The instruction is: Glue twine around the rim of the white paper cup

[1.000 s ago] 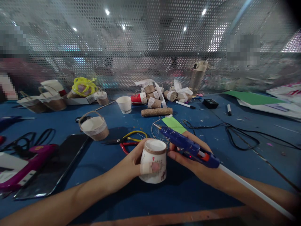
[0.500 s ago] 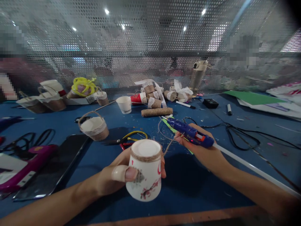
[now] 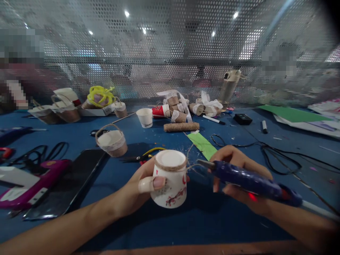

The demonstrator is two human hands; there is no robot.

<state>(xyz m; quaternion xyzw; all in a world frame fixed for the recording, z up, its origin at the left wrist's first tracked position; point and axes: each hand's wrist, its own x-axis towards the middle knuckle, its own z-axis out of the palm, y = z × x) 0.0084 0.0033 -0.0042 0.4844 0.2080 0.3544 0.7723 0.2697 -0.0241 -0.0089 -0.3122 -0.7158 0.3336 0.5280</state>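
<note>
Perforated metal screen across the whole back. Blue desk below it, littered with craft scraps. Dark flat slab left of centre, magenta tool just beside it. Black cable trailing over the right half. Left hand front and centre, clamped on a paper cup: thumb across the near wall, fingers round the far side. Cup upside down, base uppermost, red print on its wall; resting on the desk or just clear of it, cannot tell. Right hand closed round a blue glue gun, nozzle pointing left, tip just beside the cup's upper edge, apart from it by a sliver; red light glowing under the body, white glue stick jutting from the rear. Small lace-trimmed basket with a handle behind the left hand. Twine spool lying on its side further back, white cup upright to its left. Green paper strip between spool and right hand. Twine band wound round the held cup's base rim, loose strand curling off toward the nozzle
</note>
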